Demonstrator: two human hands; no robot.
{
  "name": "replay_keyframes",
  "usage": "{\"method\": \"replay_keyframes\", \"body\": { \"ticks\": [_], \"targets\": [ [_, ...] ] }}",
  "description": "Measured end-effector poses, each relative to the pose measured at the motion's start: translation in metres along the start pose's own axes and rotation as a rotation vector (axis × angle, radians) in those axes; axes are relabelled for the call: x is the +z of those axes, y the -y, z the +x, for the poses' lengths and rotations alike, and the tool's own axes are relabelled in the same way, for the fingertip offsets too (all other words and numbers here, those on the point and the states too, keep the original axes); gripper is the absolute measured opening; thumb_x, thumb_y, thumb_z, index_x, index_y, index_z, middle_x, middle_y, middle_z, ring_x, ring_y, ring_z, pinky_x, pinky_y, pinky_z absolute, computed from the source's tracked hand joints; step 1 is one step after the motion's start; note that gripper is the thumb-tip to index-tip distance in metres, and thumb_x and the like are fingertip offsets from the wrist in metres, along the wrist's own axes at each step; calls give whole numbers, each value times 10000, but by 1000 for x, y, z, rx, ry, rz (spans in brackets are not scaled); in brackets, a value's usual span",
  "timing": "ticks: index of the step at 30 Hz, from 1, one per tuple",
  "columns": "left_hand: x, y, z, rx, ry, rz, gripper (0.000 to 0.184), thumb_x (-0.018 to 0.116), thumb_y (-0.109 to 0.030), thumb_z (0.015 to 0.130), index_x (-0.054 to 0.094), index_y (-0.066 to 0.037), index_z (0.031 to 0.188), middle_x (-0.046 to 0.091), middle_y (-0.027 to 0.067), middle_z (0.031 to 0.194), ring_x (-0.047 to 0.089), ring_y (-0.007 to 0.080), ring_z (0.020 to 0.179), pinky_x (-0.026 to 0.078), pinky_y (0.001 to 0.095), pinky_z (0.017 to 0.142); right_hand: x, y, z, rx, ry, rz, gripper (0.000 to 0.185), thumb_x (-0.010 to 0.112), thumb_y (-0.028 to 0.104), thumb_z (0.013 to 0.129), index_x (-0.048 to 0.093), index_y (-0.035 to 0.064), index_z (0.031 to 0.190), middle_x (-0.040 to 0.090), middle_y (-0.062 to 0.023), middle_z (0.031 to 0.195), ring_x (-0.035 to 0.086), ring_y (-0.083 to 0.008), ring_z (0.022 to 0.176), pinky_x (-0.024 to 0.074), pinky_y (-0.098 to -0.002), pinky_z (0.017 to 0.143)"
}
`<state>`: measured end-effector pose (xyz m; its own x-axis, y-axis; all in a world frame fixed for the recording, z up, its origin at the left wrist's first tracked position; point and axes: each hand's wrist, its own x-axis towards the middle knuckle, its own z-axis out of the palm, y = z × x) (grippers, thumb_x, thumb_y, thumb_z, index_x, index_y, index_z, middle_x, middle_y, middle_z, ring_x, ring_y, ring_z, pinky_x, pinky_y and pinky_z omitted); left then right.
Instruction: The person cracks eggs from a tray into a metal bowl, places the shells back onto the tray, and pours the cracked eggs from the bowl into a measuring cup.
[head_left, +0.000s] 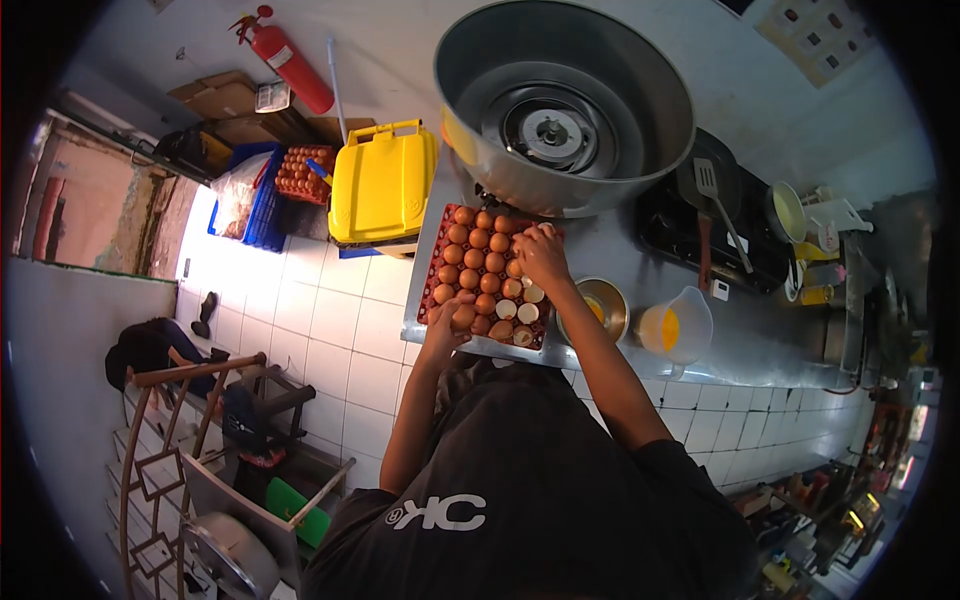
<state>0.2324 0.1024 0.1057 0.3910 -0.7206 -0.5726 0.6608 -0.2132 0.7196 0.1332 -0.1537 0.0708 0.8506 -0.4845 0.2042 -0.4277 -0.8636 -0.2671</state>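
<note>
A red egg tray (428,268) lies on the metal counter in front of me, filled mostly with brown eggs (477,238). Several empty eggshells (507,310) sit in its near right part. My left hand (443,332) is at the tray's near left corner, its fingers and thumb around an egg (463,318). Over the far right corner, my right hand (541,256) has its fingers curled down; whatever is beneath them is hidden. To the right, partly behind my right forearm, stands a metal bowl (619,312) with yellow egg in it. A translucent jug (690,325) beside it also holds yellow egg.
A large metal drum (640,120) stands behind the tray. Right of it are a black stove (655,235), a slotted spatula (708,180) and a small pan (787,212). A yellow bin (380,190) and blue crate (262,225) stand left. A person (150,350) is at far left.
</note>
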Motion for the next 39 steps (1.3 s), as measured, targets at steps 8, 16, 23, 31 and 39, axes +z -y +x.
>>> {"method": "replay_keyframes", "body": {
  "ticks": [8, 16, 23, 31, 39],
  "targets": [
    [-47, -2, -31, 4, -189, -95, 425, 416, -414, 1058, 640, -136, 1288, 694, 22, 1126, 648, 127, 896, 482, 345, 759, -17, 85, -58, -341, 219, 385, 215, 720, 170, 868, 689, 78, 1059, 620, -93, 1029, 587, -282, 1050, 491, -448, 891],
    [-66, 1, -25, -24, -141, -113, 435, 368, -417, 1080, 618, -141, 1305, 685, 21, 1120, 610, 124, 873, 436, 317, 747, 7, 119, -93, -365, 60, -169, 156, 692, 106, 817, 629, 78, 957, 583, -74, 1042, 574, -242, 1081, 476, -389, 853],
    [-49, -5, -11, -35, -78, -121, 460, 355, -435, 1085, 605, -129, 1322, 684, 18, 1135, 605, 117, 889, 422, 279, 695, -7, 113, -86, -345, 22, -87, 183, 729, 115, 796, 629, 71, 943, 588, -66, 1002, 619, -245, 1027, 505, -382, 823],
    [32, -20, 15, -139, 163, -42, 487, 328, -439, 1083, 578, -119, 1352, 672, 49, 1190, 629, 142, 946, 501, 306, 730, -72, 59, -118, 348, -85, 818, 565, 841, 102, 729, 611, 96, 1244, 631, -148, 1155, 645, -351, 1091, 540, -442, 897],
    [155, 34, 76, -368, 482, 122, 618, 319, -593, 1075, 541, -136, 1428, 605, 56, 1327, 575, 196, 1102, 407, 493, 1040, -143, 14, -156, 487, -635, 682, 454, 831, 105, 823, 656, 58, 1239, 689, -165, 1208, 684, -320, 1098, 553, -389, 933]
  ]
}}
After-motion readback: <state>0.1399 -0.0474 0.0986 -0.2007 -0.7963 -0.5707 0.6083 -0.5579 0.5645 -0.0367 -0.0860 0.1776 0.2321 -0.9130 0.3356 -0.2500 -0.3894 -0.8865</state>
